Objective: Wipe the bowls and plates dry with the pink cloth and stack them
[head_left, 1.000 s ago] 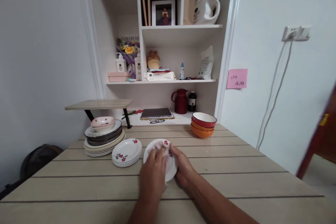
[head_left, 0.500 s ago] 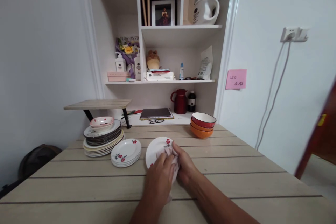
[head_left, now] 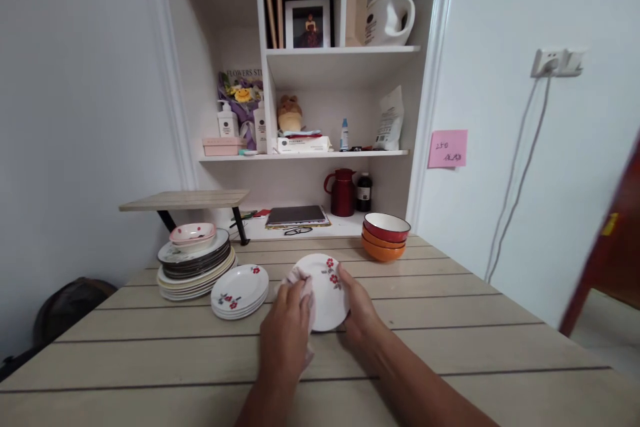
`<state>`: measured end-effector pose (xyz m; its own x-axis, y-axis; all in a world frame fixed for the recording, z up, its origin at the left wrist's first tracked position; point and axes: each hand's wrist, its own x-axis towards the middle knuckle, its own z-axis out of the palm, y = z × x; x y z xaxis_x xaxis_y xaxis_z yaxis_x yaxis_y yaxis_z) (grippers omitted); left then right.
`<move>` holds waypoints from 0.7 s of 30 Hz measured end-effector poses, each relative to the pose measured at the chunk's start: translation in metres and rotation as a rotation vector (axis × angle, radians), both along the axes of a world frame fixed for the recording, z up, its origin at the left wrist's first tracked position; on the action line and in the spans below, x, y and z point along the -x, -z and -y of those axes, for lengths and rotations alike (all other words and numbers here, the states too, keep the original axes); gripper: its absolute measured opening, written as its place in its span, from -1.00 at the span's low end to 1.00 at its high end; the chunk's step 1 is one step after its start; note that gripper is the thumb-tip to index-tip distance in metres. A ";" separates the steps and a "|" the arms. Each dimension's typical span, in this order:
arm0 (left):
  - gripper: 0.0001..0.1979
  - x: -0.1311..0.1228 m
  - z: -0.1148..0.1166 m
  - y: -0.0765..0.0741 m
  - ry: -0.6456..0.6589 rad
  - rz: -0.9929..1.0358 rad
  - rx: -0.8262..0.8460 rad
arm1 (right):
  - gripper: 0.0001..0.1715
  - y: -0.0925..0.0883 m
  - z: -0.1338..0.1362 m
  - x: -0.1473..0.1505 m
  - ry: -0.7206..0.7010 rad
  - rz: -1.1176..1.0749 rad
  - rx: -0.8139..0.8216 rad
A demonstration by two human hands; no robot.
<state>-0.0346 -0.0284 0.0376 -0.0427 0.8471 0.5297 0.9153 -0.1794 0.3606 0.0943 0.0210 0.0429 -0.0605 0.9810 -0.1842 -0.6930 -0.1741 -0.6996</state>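
Observation:
A small white plate (head_left: 327, 297) with red flowers is held tilted above the table, its face toward me. My right hand (head_left: 359, 303) grips its right rim, thumb on the front and the other fingers behind. A crumpled pale cloth (head_left: 306, 280) is bunched in my left hand (head_left: 287, 323), whose closed fingers press it against the plate's left side. Just left of that hand lies a short stack of matching flowered plates (head_left: 240, 288).
A taller stack of plates (head_left: 195, 267), topped by pink-rimmed bowls (head_left: 193, 235), stands far left beside a small raised stand (head_left: 185, 199). Stacked red and orange bowls (head_left: 385, 237) sit at the back right. Behind are glasses (head_left: 299, 231), a laptop (head_left: 296, 215) and a red jug (head_left: 343, 192).
My left hand has slid left with the cloth, from the plate's right side to its left edge. The plate has turned and shifted slightly right in my right hand.

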 end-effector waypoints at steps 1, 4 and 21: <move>-0.62 -0.005 0.002 0.002 0.044 -0.024 0.015 | -0.64 -0.001 -0.001 -0.002 0.000 -0.016 -0.003; -0.61 -0.018 0.009 0.004 0.165 -0.107 0.077 | -0.65 -0.001 0.000 -0.003 -0.071 -0.043 -0.020; -0.67 -0.001 0.004 -0.007 -0.197 0.043 -0.013 | -0.60 0.009 0.022 0.025 -0.265 0.078 -0.188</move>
